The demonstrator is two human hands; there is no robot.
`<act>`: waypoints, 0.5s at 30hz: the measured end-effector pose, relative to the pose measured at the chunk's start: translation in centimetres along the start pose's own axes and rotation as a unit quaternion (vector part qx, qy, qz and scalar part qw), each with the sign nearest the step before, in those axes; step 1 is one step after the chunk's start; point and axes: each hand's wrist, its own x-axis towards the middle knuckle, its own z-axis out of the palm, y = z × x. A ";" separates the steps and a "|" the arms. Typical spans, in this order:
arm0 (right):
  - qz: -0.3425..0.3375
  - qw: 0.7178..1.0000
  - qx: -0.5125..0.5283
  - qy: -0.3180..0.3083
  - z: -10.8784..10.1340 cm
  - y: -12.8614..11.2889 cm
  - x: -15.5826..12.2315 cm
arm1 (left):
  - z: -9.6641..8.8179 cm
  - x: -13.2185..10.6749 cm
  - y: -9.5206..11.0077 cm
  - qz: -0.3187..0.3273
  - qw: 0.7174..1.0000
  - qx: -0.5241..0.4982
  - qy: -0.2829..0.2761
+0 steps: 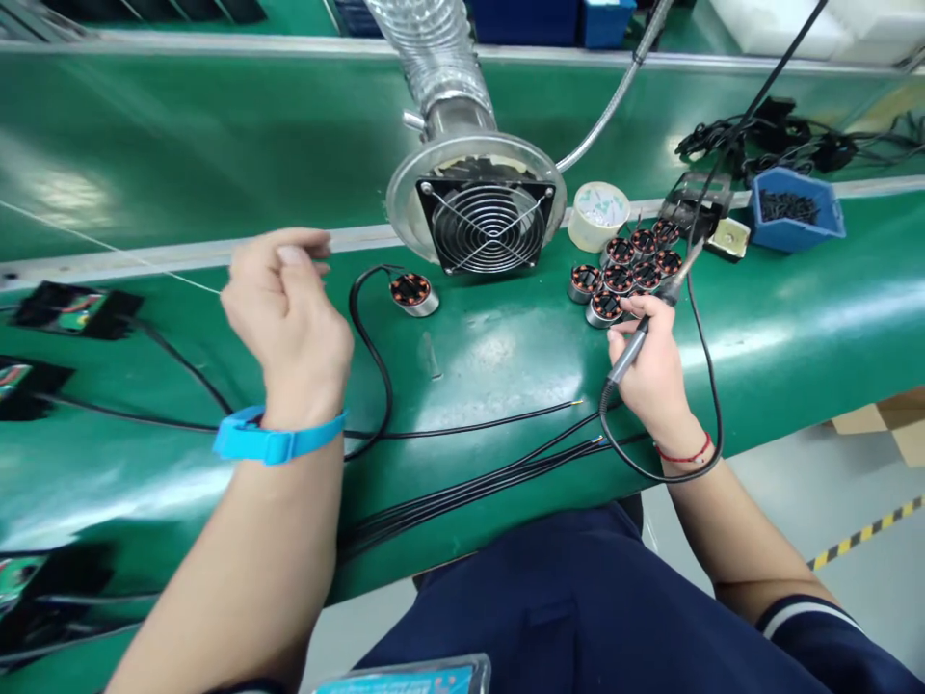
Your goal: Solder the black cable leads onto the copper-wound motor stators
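Note:
My left hand (285,313) is raised above the green bench, its fingers curled and pinched on a thin pale wire that runs off to the left; a blue strap circles that wrist. My right hand (650,361) is closed around a soldering iron (654,323), with the tip pointing up toward a cluster of several motor stators (625,275) with copper windings. A single stator (413,293) with a black cable lies between my hands, just in front of the fume extractor fan (489,224). Black wires (498,472) with bare ends stretch across the bench near my right hand.
A tape roll (598,214) stands beside the fan. A blue bin of dark screws (793,207) and an iron stand (698,204) sit at the right. Circuit boards in black holders (76,313) lie along the left edge. A flexible metal hose (614,96) arcs behind.

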 end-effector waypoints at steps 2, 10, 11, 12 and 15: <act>-0.007 0.999 -0.037 0.002 0.1 0.1 0.2 | 1.3 -0.7 0.6 -0.003 1.000 -0.016 0.000; 0.008 0.991 -0.114 0.072 -1.0 1.2 1.2 | 6.0 -2.7 0.5 -0.118 0.964 -0.234 -0.054; 0.011 0.991 -0.115 0.064 -1.1 1.4 1.3 | 6.4 -2.8 0.4 -0.131 0.950 -0.276 -0.064; 0.012 0.992 -0.114 0.059 -1.2 1.6 1.4 | 6.7 -2.9 0.4 -0.136 0.939 -0.306 -0.072; 0.006 0.991 -0.115 0.069 -1.1 2.0 1.6 | 7.1 -3.0 -0.1 -0.118 0.940 -0.307 -0.090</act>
